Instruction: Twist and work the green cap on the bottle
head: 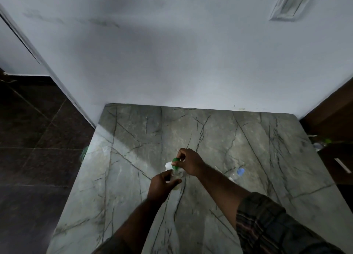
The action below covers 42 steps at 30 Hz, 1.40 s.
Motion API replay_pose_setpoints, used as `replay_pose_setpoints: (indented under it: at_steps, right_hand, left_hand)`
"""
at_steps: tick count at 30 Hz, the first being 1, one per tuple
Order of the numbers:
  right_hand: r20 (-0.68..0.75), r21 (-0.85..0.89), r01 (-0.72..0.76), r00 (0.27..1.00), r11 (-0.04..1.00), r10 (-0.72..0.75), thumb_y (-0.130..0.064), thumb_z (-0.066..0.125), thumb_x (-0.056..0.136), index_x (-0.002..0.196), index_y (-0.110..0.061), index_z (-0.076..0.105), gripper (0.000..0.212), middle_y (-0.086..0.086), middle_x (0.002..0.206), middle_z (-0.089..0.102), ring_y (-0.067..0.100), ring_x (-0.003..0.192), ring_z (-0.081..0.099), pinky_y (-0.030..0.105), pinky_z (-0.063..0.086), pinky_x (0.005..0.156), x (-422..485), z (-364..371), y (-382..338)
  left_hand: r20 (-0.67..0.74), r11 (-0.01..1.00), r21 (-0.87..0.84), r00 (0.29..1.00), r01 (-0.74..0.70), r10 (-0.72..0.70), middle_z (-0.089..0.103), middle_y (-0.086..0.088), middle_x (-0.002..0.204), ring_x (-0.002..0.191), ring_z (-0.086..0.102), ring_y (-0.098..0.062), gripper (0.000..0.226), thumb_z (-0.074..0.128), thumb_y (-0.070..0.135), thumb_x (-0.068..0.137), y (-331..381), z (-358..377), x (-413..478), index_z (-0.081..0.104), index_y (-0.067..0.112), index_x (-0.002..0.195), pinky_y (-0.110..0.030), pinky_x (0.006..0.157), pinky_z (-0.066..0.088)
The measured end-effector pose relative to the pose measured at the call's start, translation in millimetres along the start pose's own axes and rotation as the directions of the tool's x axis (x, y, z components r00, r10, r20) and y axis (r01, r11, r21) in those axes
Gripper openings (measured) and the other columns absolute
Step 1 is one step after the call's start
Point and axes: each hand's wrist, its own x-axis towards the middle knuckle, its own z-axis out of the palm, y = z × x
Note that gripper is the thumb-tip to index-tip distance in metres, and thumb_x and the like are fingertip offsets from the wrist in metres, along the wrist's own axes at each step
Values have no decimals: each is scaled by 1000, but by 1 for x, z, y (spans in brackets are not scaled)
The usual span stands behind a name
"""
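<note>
A pale, scuffed wall [172,53] rises behind a grey-green marble bench [133,139] veined with dark lines, and dark floor tiles [38,129] spread away beyond the left hand's outer side. The light is dim and much of the detail is soft.

The left hand [162,183] is curled round a small clear bottle [176,177], which stands on the bench just in front of the palm, with the thumb laid across its near side. The bottle looks to hold a pale liquid, though the blur makes that hard to confirm. Just past the left hand's fingertips, the right hand [189,163] hangs over the top of the bottle, its thumb and fingertips pinching a green cap [175,160]. Whether the cap is seated on the neck or just off it cannot be told. A small white thing [169,165] shows against the far side of the bottle, below the cap; what it is cannot be made out.

Beyond the right forearm, on its outer side, a second clear bottle with a blue cap [237,173] lies on the bench, well apart from both hands. A dark checked sleeve [267,225] covers the right upper arm.
</note>
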Motion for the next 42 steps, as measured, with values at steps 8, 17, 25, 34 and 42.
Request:
replay_pose_setpoints:
  at_steps: [8, 17, 25, 34, 42]
  right_hand:
    - [-13, -11, -1, 1000, 1000, 1, -36, 77, 80, 87, -19, 59, 25, 1, 94, 65, 17, 88, 62, 38, 53, 79, -5, 10, 3]
    - [-10, -11, 6, 1000, 1000, -6, -33, 79, 79, 92, -12, 63, 30, 5, 92, 67, 17, 82, 59, 35, 50, 75, -2, -4, -6]
    - [4, -22, 7, 1000, 1000, -7, -34, 76, 81, 91, -13, 61, 28, 3, 91, 65, 18, 84, 61, 36, 50, 77, -3, 2, -4]
    - [3, 9, -14, 1000, 1000, 14, -34, 77, 80, 91, -11, 62, 30, 5, 91, 68, 21, 84, 64, 37, 52, 76, -2, -3, -4]
    - [21, 27, -34, 999, 999, 34, -36, 78, 79, 89, -15, 60, 29, 0, 85, 65, 16, 78, 60, 34, 50, 73, 0, -2, -4]
  left_hand:
    - [48, 1000, -6, 999, 17, -17, 75, 18, 92, 81, 69, 10, 36, 81, 38, 79, -6, 2, -1, 73, 27, 113, -17, 78, 57]
    - [-4, 1000, -15, 1000, -4, 4, 78, 10, 97, 84, 72, 2, 40, 82, 39, 78, 1, -1, 2, 74, 23, 114, -20, 79, 59]
    - [16, 1000, 17, 1000, 18, -19, 76, 9, 102, 88, 70, -1, 40, 80, 37, 81, -1, 1, 2, 72, 22, 117, -17, 78, 54]
    - [16, 999, -3, 999, 32, -32, 77, 7, 99, 88, 72, -4, 41, 82, 38, 78, 3, 2, 5, 73, 21, 115, -30, 85, 60]
    - [40, 998, -11, 998, 54, -53, 75, 16, 93, 80, 70, 6, 37, 80, 39, 79, -2, 2, 4, 73, 27, 113, -22, 77, 60]
